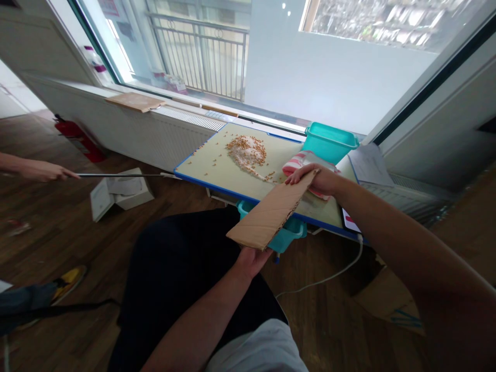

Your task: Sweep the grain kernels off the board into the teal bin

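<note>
A creased piece of brown cardboard (271, 212) slants from above the table's front edge down towards my lap. My right hand (310, 178) grips its far upper end, fingers bent over the edge. My left hand (253, 260) is under the near lower end; its fingers are hidden, so I cannot tell whether it holds the cardboard or the teal bin (290, 236) just below. A heap of orange-yellow kernels and pale grains (247, 152) lies on the pale table (194, 166), with a thin trail running towards the cardboard. Loose kernels are scattered to the left.
A pink-and-white striped cloth (297, 164) lies behind my right hand, near another teal bin (331, 140). A phone (351, 221) with a white cable is at the right edge. At left, another person's hand (52, 171) holds a thin rod (120, 175) reaching the table corner.
</note>
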Motion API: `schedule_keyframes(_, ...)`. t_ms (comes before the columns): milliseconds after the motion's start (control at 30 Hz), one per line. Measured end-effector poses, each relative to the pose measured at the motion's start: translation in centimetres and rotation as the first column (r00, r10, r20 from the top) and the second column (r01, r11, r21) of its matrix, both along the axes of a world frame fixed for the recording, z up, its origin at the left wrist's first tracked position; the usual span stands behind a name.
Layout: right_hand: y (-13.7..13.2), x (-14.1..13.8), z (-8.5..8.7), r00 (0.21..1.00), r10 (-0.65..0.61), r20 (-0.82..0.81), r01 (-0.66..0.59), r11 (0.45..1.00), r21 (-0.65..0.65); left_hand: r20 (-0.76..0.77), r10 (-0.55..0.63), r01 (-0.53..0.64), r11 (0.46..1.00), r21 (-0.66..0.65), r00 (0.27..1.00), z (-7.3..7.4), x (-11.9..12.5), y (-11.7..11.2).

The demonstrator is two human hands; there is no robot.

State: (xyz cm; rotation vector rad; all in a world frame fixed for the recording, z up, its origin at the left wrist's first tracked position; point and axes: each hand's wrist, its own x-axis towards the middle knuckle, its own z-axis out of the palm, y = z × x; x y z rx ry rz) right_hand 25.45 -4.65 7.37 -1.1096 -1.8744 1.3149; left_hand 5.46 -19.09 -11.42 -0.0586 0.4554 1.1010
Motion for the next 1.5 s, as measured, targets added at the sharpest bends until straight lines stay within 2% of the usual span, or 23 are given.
schedule_keyframes(367, 0.1, 0.8, -0.7, 0.996, 0.036, -0.085, -0.036, 0.999, 0.005, 0.01, -0.043, 0.042, 0.996, 0.077, 0.999, 0.2, 0.4, -0.4)
schedule_keyframes(767, -0.2, 0.3, 0.0, 0.997, -0.008, -0.076, 0.005, 0.999, -0.033, -0.011, -0.058, 0.059, 0.993, 0.1, 0.998, 0.5, 0.1, -0.2)
schedule_keyframes(967, 0.2, 0.2, 0.1, 0.995, 0.039, -0.095, -0.039, 0.999, 0.0, 0.016, -0.036, 0.034, 0.992, 0.119, 0.999, 0.3, -0.1, -0.1)
schedule_keyframes(1167, 0.4, 0.0, 0.3, 0.996, 0.055, -0.076, -0.05, 0.996, 0.074, 0.001, -0.034, 0.034, 0.993, 0.109, 0.999, 1.3, -0.1, -0.3)
schedule_keyframes(1267, 0.4, 0.0, 0.5, 0.99, 0.06, -0.13, -0.049, 0.995, 0.092, -0.022, -0.018, 0.02, 0.996, 0.09, 1.0, 1.2, -0.1, -0.3)
schedule_keyframes(1367, 0.4, 0.4, 0.8, 0.973, -0.018, -0.229, 0.017, 1.0, -0.007, -0.033, -0.039, 0.04, 0.999, 0.037, 0.999, 0.2, 0.0, -0.2)
schedule_keyframes(1500, -0.2, 1.1, 1.8, 0.929, -0.212, -0.304, 0.175, 0.974, -0.144, -0.006, -0.075, 0.075, 0.997, -0.002, 0.997, -1.3, 0.2, -0.1)
